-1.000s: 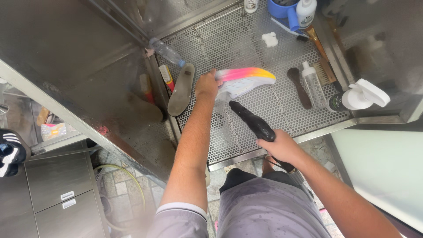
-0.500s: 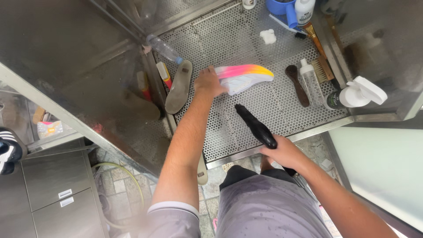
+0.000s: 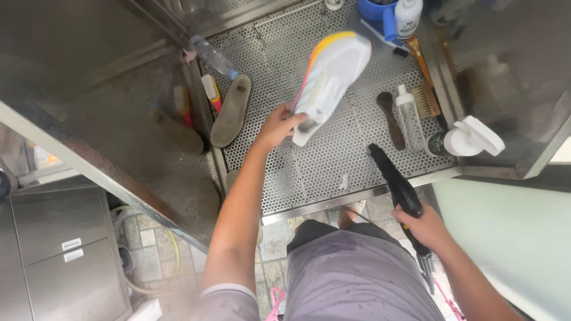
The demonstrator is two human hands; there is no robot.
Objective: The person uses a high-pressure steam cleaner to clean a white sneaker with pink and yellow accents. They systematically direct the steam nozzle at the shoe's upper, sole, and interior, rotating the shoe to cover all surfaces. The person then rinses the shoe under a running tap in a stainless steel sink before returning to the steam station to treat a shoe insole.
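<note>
Daylight is falling on a perforated steel tabletop (image 3: 297, 172) boxed in by wet, streaked stainless walls (image 3: 89, 89), while a grey metal cabinet (image 3: 53, 255) is standing at lower left on a tiled floor (image 3: 154, 249) where a yellowish hose (image 3: 172, 246) is lying coiled.

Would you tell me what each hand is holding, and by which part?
Left hand holds the shoe by its heel end; right hand holds the black spray gun by its handle.
</note>
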